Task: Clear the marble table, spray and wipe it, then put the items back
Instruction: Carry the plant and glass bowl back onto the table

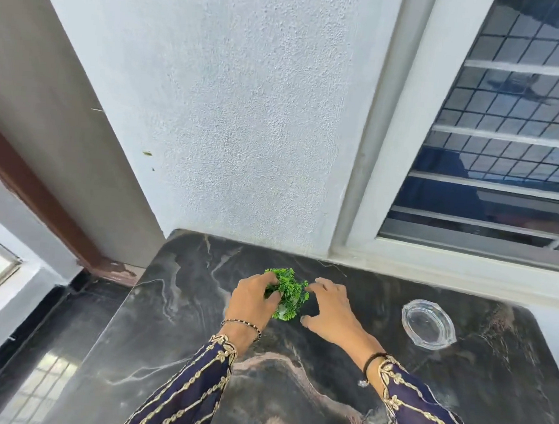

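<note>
The small green plant (pixel 290 288) stands on the dark marble table (pixel 177 307), between the two hands. The left hand (pixel 252 301) holds it: the fingers are curled into the leaves on its left side and their tips are hidden in the green. The right hand (pixel 329 307) is wide, with fingers spread and a little bent. Its fingertips (pixel 312 286) come just beside the leaves on the other side, and I cannot tell whether they touch. The thumb is low, near the table surface, and holds nothing.

Under the left fingers a pale base (pixel 281 309) shows below the leaves, but too little of it is seen to say what it is. Well apart from the right fingers, on their outer side, a glass ashtray (pixel 428 324) lies on the table.

I judge the plant to be light and probably artificial, with leaves that are soft and give way under the fingers. A hold on the leaves alone may bend them or let the base swing, so it is better to take it low, around the base, one hand on each side. The marble looks smooth, so the base may slide if pushed. The ashtray is the opposite case: heavier, hard, slippery and breakable, best taken by its rim.
</note>
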A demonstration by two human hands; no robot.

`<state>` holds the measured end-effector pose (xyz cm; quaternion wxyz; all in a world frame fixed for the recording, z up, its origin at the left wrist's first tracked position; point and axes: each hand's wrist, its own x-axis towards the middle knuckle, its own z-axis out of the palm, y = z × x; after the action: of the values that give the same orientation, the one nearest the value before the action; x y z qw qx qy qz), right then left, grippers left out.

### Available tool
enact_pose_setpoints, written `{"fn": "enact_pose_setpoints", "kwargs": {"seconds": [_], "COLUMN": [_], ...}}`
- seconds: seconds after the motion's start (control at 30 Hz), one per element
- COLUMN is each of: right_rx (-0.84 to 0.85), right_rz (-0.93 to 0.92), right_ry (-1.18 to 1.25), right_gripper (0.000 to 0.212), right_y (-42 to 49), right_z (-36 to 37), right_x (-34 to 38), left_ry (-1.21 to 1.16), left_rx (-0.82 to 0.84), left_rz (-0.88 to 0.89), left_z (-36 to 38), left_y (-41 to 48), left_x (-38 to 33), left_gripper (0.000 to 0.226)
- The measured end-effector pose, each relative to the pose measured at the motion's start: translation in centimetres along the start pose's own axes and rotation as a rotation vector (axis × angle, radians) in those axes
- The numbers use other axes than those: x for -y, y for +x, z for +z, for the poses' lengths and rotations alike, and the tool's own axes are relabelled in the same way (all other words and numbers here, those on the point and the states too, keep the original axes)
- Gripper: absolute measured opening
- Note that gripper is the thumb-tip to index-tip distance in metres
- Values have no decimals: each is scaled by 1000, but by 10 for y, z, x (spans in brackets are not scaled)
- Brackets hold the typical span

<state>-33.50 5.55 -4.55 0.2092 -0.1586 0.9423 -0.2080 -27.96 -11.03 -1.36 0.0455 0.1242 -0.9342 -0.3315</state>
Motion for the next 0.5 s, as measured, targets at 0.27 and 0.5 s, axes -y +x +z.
{"fn": "enact_pose_setpoints", "kwargs": {"seconds": [0.27, 0.5], "right_rx": [-37, 23], "right_rz": [51, 110], "right_ry": [478, 616], "right_gripper": [65, 58], "right_y": [37, 55], "right_z": [24, 40], "right_x": [79, 99], "left_ry": [-42, -45], "left_rx": [-76, -26], "left_rz": [-71, -113], "left_z": [-43, -56], "left_y": [43, 57], "left_x": [43, 68], "left_gripper": [21, 27]}}
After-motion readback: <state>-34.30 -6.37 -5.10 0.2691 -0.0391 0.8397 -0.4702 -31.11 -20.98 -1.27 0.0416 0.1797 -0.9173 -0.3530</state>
